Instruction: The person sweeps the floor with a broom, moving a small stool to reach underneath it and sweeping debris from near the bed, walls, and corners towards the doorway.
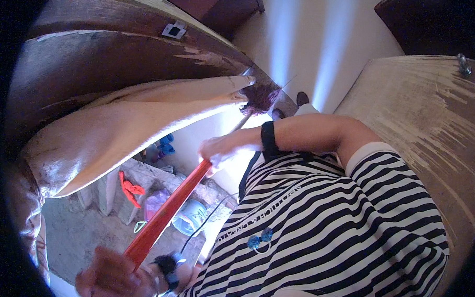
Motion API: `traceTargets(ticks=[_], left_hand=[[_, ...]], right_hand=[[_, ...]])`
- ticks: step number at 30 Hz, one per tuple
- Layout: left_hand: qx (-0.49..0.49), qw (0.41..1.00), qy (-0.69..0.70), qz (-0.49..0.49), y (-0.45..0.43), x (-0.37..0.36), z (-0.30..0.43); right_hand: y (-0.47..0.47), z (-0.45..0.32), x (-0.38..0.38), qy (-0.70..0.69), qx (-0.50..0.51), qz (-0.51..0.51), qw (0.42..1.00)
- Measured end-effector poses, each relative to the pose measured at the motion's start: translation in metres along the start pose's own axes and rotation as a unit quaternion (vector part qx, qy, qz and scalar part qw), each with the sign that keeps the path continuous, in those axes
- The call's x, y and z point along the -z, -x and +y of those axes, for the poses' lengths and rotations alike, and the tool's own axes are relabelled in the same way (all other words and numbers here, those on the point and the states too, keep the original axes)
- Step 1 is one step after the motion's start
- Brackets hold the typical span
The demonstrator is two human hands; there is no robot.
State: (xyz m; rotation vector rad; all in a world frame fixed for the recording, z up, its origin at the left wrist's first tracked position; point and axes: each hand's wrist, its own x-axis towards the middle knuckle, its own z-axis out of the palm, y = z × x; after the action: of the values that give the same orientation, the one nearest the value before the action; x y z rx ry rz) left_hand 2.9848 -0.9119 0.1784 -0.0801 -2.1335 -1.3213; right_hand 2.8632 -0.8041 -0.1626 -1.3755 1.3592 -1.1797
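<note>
My left hand (112,278), blurred at the lower left, is wrapped around one end of the red handle (169,211) of a broom. Higher up, my right hand (214,153) grips the same handle, its outline washed out by bright light. The handle slants from lower left to upper right. At its far end, the dark purple bristle head (261,96) touches or lies near the edge of a wooden panel, close to the feet. Dark bands are on both wrists.
A cream curtain (142,112) hangs at the left beside dark wood with a switch plate (174,30). Beyond it are a red cloth-like item (131,187), a light-blue bucket (189,217), a purple bag (157,202) and a black cable (208,220). A worn wooden door (408,103) stands right.
</note>
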Motion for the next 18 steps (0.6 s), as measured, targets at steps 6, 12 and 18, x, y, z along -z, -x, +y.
traceTargets(ticks=[6, 12, 18], left_hand=[[-0.114, 0.991, 0.050, 0.055, -0.032, 0.000, 0.015], [0.058, 0.895, -0.442, 0.025, 0.000, -0.002, -0.079], [0.538, 0.802, -0.054, -0.255, 0.052, -0.177, -0.195]], right_hand=[[-0.002, -0.042, 0.033, 0.175, 0.028, 0.070, 0.982], [0.027, 0.076, 0.083, 0.224, -0.065, 0.156, 0.960], [0.184, 0.221, 0.087, 0.281, -0.295, 0.288, 0.867]])
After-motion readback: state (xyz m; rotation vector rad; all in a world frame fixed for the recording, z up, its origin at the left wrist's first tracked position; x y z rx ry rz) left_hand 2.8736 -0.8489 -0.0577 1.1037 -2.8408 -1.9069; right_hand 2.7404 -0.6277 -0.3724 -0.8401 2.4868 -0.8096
